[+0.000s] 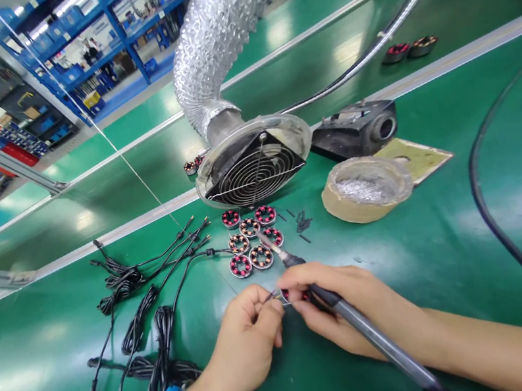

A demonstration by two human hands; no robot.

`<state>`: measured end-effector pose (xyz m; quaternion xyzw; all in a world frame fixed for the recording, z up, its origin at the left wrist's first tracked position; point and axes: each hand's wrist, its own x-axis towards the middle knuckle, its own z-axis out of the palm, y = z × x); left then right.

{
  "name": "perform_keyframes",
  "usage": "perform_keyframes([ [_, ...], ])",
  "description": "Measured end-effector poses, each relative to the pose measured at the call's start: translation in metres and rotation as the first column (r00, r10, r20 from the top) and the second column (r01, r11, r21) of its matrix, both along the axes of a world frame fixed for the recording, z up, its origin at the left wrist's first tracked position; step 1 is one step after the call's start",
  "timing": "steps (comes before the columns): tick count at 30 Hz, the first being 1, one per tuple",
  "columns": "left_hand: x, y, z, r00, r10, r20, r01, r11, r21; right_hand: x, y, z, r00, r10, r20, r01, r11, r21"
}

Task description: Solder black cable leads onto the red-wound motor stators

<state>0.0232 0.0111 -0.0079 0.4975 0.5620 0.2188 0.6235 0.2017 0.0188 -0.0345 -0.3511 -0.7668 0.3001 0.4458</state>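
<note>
My right hand (344,308) grips a soldering iron (363,328) like a pen; its tip points up toward a cluster of small round red stator coils (253,240) on the green mat. My right fingers also pinch one red coil (291,294) between both hands. My left hand (248,344) pinches a thin wire at that coil. The left wrist wears a blue band and a metal bracelet.
A fume extractor fan (254,170) on a silver flexible duct (223,28) sits just behind the coils. Several black coiled cables (144,308) lie left. A tape-like roll with solder (364,188), a black holder (360,129) and a black cable (501,228) are to the right.
</note>
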Motion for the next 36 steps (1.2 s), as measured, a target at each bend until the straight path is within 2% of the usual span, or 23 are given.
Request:
perform_keyframes([
  [4, 0.001, 0.001, -0.001, 1.000, 0.013, -0.016, -0.013, 1.000, 0.005, -0.001, 0.001, 0.004, 0.999, -0.037, -0.019, 0.036, 0.998, -0.047],
  [10, 0.002, 0.004, -0.002, 0.999, -0.011, -0.049, 0.013, 0.999, 0.033, 0.001, 0.001, 0.004, 1.000, -0.017, -0.026, 0.016, 0.998, -0.059],
  [15, 0.003, 0.001, 0.000, 0.997, -0.009, -0.079, 0.011, 0.999, 0.031, 0.011, 0.002, 0.003, 0.998, -0.013, -0.056, 0.015, 0.999, 0.032],
  [22, 0.001, 0.002, 0.001, 0.994, -0.022, -0.105, 0.027, 0.999, 0.039, 0.045, -0.004, 0.027, 0.998, 0.025, 0.062, -0.029, 0.997, 0.069],
  [26, 0.000, 0.001, -0.002, 0.993, -0.029, -0.111, 0.034, 0.998, 0.044, 0.046, -0.012, 0.036, 0.999, -0.031, 0.034, 0.030, 0.998, 0.049],
  [33, 0.000, -0.002, -0.001, 0.994, -0.030, -0.108, 0.034, 0.999, 0.039, 0.041, -0.013, 0.032, 0.998, -0.033, 0.045, 0.030, 0.998, 0.064],
  [36, 0.000, -0.002, -0.001, 0.993, -0.031, -0.112, 0.036, 0.999, 0.041, 0.042, -0.011, 0.032, 0.999, 0.005, 0.034, -0.007, 0.999, 0.052],
])
